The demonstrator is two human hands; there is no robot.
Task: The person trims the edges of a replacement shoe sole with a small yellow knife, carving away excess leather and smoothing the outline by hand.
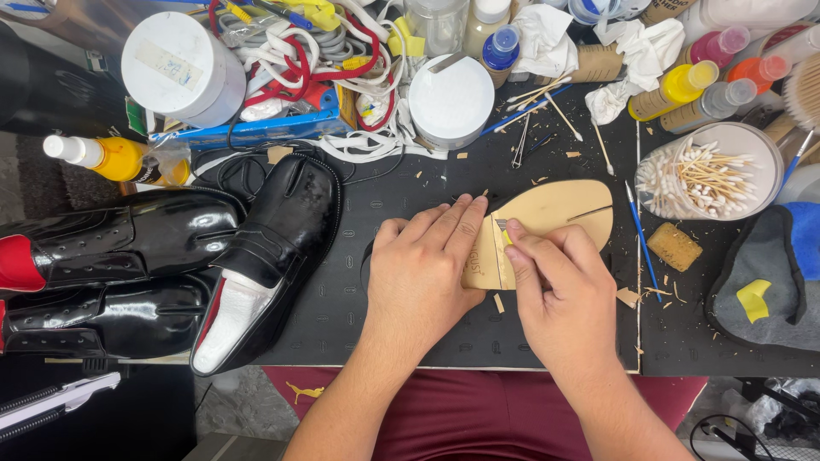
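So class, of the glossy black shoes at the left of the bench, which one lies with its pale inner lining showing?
The glossy black shoe nearest the left hand: it lies tipped, showing white lining, while the others beside it show only black uppers.

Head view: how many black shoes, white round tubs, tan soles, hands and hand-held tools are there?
Black shoes: 3
White round tubs: 2
Tan sole: 1
Hands: 2, left hand and right hand
Small blade, pinched in the right hand: 1
Total: 9

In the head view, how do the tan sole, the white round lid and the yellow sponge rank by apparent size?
1. Tan sole, partly hidden by hands
2. White round lid, perhaps similar
3. Yellow sponge, clearly smallest
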